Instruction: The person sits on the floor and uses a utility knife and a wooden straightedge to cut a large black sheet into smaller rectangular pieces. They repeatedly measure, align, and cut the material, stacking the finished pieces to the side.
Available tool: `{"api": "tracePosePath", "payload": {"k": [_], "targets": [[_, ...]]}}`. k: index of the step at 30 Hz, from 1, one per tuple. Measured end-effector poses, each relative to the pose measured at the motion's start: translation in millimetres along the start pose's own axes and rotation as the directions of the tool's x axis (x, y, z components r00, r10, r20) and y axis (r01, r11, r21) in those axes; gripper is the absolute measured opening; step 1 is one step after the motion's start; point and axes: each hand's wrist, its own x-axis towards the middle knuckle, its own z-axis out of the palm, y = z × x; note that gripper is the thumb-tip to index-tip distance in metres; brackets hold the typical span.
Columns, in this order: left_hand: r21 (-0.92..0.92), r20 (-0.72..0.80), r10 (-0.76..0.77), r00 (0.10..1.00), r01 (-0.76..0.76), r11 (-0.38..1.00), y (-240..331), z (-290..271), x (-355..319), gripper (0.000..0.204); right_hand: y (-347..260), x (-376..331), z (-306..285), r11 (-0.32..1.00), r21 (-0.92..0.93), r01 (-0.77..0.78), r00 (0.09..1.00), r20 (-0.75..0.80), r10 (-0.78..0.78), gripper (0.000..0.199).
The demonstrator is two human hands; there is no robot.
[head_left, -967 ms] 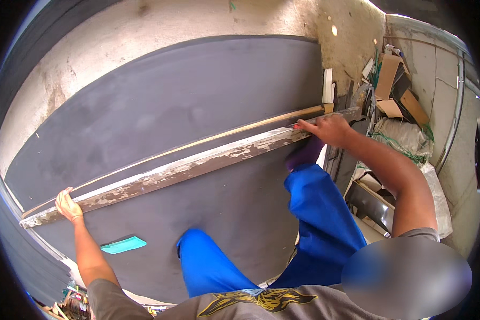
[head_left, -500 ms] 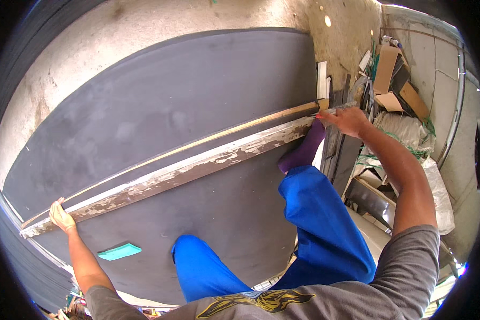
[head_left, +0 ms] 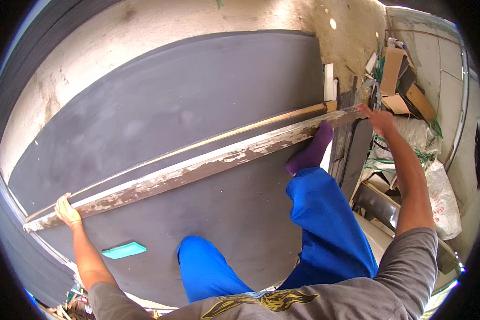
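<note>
A long straight bar [head_left: 208, 162] with worn, flaking brown and white paint lies slantwise across a dark grey sheet [head_left: 192, 88]. My left hand [head_left: 68, 209] presses on the bar near its left end, fingers stretched over it. At the bar's right end, my right hand [head_left: 381, 121] is closed with its fingertips at the edge; a small reddish tip shows there, but what it belongs to I cannot make out. My foot in a purple sock [head_left: 312, 149] rests against the bar near its right end. A thin yellowish strip [head_left: 240, 129] runs along the bar's far side.
A flat teal piece [head_left: 124, 250] lies on the sheet nearer to me. On the right are cardboard boxes [head_left: 393, 69], a whitish plastic sack [head_left: 442, 200] and green cord. Dark offcuts [head_left: 352, 154] stand beside the sheet's right edge. A pale wall or floor surface [head_left: 160, 26] borders the far side.
My right hand has moved rightward along the bar, from beside the sock out to the bar's right end. My left hand stays on the left end. The whole view has shifted slightly.
</note>
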Motion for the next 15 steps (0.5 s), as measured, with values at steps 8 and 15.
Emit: {"api": "tracePosePath", "payload": {"k": [8,15], "targets": [[-0.047,-0.176,0.102,0.979,-0.112,0.993,33,-14,-2,0.014,-182,24,-108,0.757,0.644,-0.113,0.832,-0.356,0.426,0.029],[0.007,-0.117,-0.022,0.993,0.023,1.0,47,-8,-2,0.018,-495,-24,-252,0.547,0.748,0.376,0.696,-0.618,0.366,0.028]]}}
